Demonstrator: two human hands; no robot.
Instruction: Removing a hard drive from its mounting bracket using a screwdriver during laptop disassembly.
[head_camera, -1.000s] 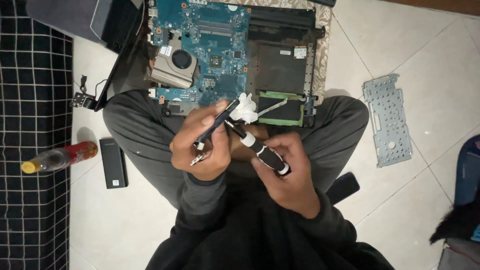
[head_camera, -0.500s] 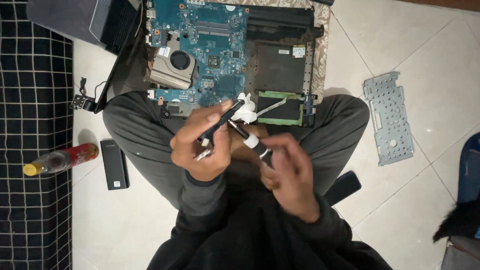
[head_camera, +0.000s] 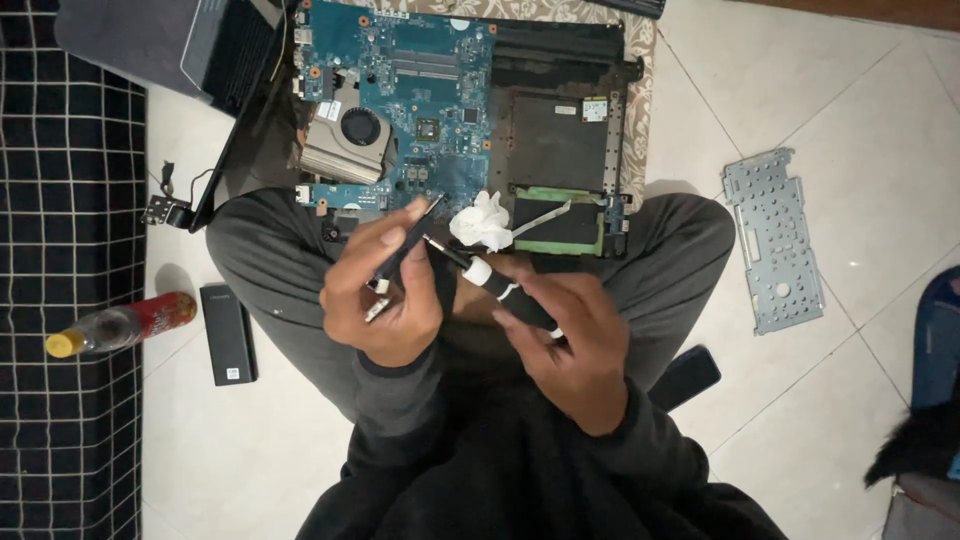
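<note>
Left hand (head_camera: 385, 290) grips a thin black part (head_camera: 405, 245), maybe a hinge; right hand (head_camera: 570, 335) holds screwdriver (head_camera: 500, 290). Keep tip square, steady w/ light pressure.

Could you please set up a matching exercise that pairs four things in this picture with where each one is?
Things:
1. screwdriver
2. bottle
3. metal bracket
4. white tissue wad

Places:
A. flat on the tiled floor, beyond the person's right knee
B. on the opened laptop, just past the hands
C. gripped in the right hand
D. lying on its side at the edge of the black checked mat

Pairs: 1-C, 2-D, 3-A, 4-B
</note>
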